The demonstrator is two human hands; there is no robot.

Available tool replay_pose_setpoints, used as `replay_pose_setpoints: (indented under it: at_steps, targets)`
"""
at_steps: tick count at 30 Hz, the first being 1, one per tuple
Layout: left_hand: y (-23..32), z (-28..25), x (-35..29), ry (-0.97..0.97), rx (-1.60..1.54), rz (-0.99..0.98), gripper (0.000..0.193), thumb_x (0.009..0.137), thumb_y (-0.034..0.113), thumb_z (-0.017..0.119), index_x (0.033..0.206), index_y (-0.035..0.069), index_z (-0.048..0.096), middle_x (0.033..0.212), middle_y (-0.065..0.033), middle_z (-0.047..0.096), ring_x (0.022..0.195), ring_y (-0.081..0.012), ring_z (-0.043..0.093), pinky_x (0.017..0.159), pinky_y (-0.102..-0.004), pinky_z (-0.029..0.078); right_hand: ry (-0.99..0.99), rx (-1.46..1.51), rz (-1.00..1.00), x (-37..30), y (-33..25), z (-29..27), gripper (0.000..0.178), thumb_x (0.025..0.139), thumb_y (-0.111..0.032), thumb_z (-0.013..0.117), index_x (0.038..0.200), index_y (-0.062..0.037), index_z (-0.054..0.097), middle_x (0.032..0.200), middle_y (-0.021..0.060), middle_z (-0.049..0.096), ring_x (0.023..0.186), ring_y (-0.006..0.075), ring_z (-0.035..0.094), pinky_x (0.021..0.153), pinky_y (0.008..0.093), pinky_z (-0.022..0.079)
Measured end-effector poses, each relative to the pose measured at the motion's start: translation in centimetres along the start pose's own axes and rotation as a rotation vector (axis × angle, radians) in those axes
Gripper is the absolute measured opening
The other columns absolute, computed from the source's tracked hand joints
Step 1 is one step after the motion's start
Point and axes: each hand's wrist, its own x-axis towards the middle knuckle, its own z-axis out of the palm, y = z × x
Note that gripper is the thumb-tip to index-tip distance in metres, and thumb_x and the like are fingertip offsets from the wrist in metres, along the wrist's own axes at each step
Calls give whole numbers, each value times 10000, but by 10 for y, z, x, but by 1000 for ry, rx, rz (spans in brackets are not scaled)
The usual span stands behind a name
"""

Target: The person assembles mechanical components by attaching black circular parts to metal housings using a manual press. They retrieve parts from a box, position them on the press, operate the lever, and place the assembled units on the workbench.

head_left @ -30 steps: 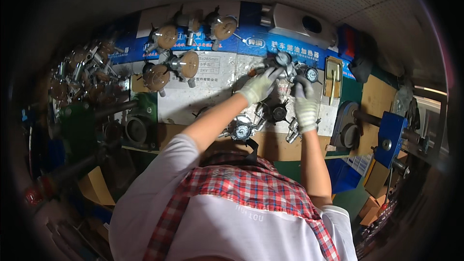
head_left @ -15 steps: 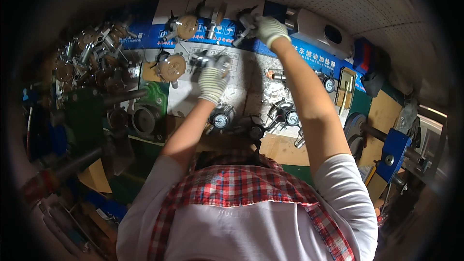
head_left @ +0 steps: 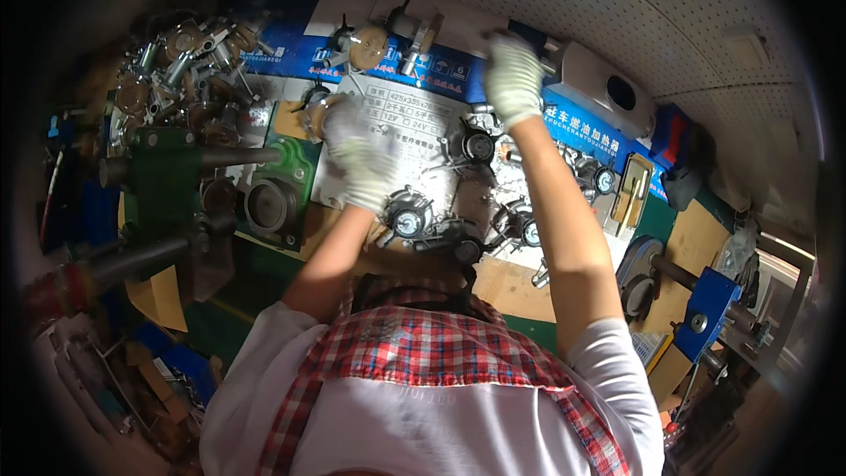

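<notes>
My left hand [head_left: 363,166], in a pale knit glove, reaches over the white cardboard sheet [head_left: 410,119]. Motion smears its fingers beside a metal part with a round brownish face [head_left: 315,116]; whether they grip it cannot be made out. My right hand [head_left: 514,79], also gloved, is stretched out at the far side, left of a silver housing [head_left: 595,75]. Its fingertips blur into a dark area, so any hold is hidden. Between the hands lies a dark motor-like part with thin arms [head_left: 476,146]. Similar dark round parts [head_left: 408,214] sit nearer to me.
Two more brown-faced metal parts [head_left: 367,47] stand at the back. A heap of metal parts [head_left: 181,70] fills the back left. Green clamp-like fixtures [head_left: 286,189] flank the left side; a blue block on a shaft [head_left: 708,313] is at right. A small tray [head_left: 631,187] lies beyond my right forearm.
My left hand has left the silver part and moved left toward the brown-faced part. A dark motor-like part now rests mid-sheet; the one by my right hand is gone from there. The view shifted slightly.
</notes>
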Motion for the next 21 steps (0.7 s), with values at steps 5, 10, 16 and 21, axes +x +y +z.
replay_pose_setpoints:
  at_steps: [5, 10, 16, 21]
  targets:
    - [-161, 7, 29, -127, -49, -365, 709, 791, 262, 788, 1374, -15, 493, 1232, -255, 569, 1182, -364, 544, 1025, -457, 443, -44, -187, -456, 76, -78, 70, 390, 999, -160, 438, 1362, -118, 576, 1543, 110, 417, 1439, 279, 374, 1201, 436, 290]
    - [-65, -1, 10, -573, 214, 18, 538, 781, 127, 785, 1276, 60, 588, 1283, -153, 553, 1060, -276, 593, 912, -398, 531, -481, -304, -170, 87, -37, 104, 373, 962, -225, 519, 1297, -130, 655, 1377, 153, 593, 1329, 294, 528, 1132, 452, 375]
    - [4, -14, -50, -769, 133, 203, 720, 864, 536, 671, 1433, 129, 504, 1418, -176, 510, 1274, -366, 507, 1089, -474, 405, -709, -387, -59, 18, 13, 60, 293, 922, -198, 536, 1141, -220, 730, 1185, 95, 699, 1244, 279, 594, 965, 425, 492]
    - [4, -22, 78, -557, -170, -27, 636, 913, 546, 644, 1345, 84, 586, 1361, -262, 556, 1303, -331, 519, 1114, -465, 383, -215, 11, 81, -67, 21, -16, 276, 869, -73, 599, 1124, -126, 691, 1145, 134, 671, 1111, 331, 621, 961, 449, 475]
